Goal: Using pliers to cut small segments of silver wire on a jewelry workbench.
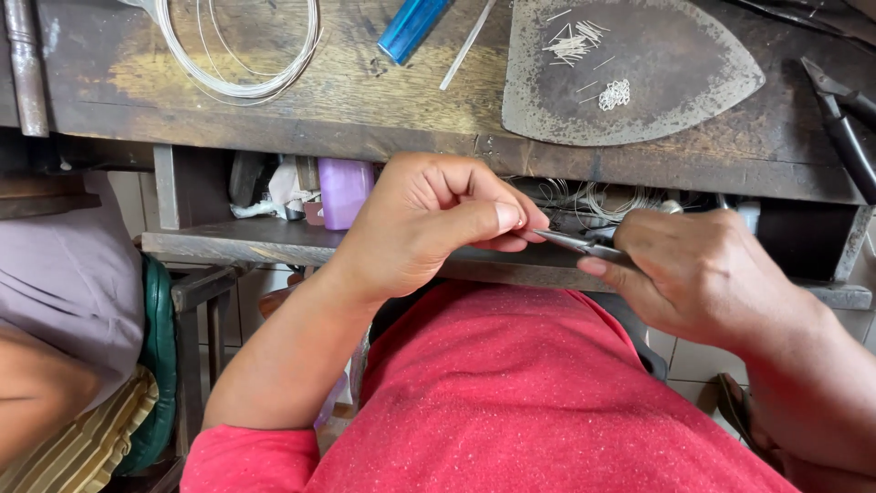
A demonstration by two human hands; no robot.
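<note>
While right hand (703,278) grips pliers (570,242), left hand (429,224) pinches tips (contents hidden).

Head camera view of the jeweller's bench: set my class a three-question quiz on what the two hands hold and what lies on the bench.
1. True or false: the right hand holds slim pliers whose tips point toward the left hand.
2. What lies on the worn iron-shaped metal plate? A) a blue lighter B) short wire cuttings and a small cluster of rings C) a purple bottle
3. Fill in: a coil of silver ____ lies at the bench's upper left.

Key: 1 true; 2 B; 3 wire
</note>
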